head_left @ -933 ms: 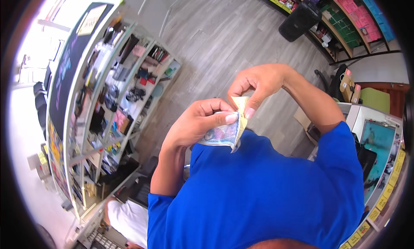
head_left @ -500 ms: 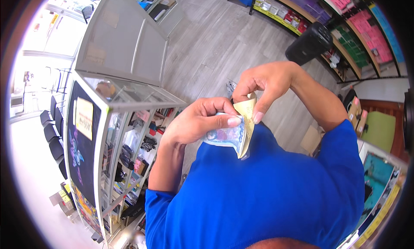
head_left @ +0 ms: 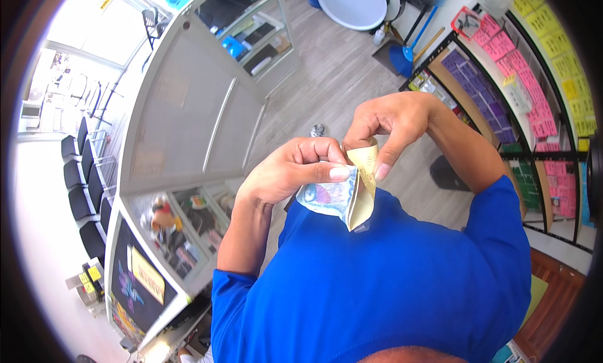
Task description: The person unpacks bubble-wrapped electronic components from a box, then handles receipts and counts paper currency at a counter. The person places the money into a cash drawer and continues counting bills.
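A blue shirt point(head_left: 370, 269) fills the lower middle, short sleeves ending above both bare elbows; in front of it, at the middle of the view, the left hand point(head_left: 286, 174) pinches a blue note point(head_left: 326, 196) between thumb and fingers, its lower corner hanging toward the shirt; the right hand point(head_left: 392, 127), bent down at the wrist, pinches a yellow slip point(head_left: 362, 157) at its upper part; the slip stands folded against the note, the two parting lower down; the hands are close together.

Beyond, on the left, are a glass case point(head_left: 188, 225), a chalkboard point(head_left: 135, 275) and a tall grey panel point(head_left: 188, 124); grey floor point(head_left: 301, 99) runs out past the hands; on the right, a rack carries pink tags point(head_left: 531, 102), purple tags point(head_left: 480, 93) and yellow tags point(head_left: 559, 55); black chairs point(head_left: 76, 171) line the far left; at the top, a white basin point(head_left: 353, 4) stands near a blue broom point(head_left: 400, 61).
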`<move>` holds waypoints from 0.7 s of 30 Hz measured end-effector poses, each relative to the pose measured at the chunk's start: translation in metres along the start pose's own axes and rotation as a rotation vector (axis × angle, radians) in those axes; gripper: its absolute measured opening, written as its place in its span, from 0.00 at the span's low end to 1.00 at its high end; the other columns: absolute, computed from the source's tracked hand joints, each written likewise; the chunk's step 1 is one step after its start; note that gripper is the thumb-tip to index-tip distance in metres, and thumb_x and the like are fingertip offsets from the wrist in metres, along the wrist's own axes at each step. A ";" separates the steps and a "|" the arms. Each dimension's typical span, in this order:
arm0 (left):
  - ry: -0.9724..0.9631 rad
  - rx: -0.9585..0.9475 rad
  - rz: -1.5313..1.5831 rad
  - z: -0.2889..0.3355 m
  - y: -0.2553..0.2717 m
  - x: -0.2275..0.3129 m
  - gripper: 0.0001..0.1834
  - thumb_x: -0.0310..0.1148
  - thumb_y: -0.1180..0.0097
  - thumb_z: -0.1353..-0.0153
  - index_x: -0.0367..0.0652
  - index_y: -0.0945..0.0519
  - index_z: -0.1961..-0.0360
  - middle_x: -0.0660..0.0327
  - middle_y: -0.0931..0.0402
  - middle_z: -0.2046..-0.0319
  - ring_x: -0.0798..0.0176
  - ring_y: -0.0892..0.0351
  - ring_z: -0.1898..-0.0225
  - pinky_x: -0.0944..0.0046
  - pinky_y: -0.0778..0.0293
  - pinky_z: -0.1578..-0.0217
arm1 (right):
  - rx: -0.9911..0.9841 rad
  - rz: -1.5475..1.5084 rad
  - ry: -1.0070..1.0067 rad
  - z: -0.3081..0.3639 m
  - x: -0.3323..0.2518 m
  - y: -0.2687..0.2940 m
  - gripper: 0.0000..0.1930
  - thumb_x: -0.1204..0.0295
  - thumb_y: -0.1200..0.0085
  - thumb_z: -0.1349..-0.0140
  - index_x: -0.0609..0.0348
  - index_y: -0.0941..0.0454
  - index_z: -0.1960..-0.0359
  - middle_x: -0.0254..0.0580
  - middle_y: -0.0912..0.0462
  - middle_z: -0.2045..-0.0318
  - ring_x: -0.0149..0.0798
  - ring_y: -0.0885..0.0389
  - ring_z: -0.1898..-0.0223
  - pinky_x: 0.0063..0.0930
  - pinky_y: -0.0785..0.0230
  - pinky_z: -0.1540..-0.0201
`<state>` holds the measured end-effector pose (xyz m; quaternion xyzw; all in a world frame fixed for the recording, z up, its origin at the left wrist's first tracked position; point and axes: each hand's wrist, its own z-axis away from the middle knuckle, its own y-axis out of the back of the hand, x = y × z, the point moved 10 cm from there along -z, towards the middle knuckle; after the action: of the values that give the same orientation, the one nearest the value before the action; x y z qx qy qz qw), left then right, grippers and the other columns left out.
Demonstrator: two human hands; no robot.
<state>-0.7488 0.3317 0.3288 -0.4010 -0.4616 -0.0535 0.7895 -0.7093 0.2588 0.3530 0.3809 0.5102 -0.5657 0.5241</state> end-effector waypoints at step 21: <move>-0.177 -0.096 0.070 -0.434 0.281 0.360 0.06 0.33 0.35 0.31 0.41 0.16 0.62 0.60 0.15 0.66 0.68 0.17 0.61 0.64 0.24 0.54 | -0.143 0.099 0.068 0.058 -0.108 0.616 0.18 0.72 0.26 0.42 0.60 0.26 0.79 0.45 0.15 0.73 0.39 0.20 0.65 0.33 0.31 0.58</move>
<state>-0.1190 0.3273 0.3334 -0.4575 -0.5120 -0.0125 0.7269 -0.0810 0.2673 0.3586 0.3863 0.5472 -0.4878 0.5598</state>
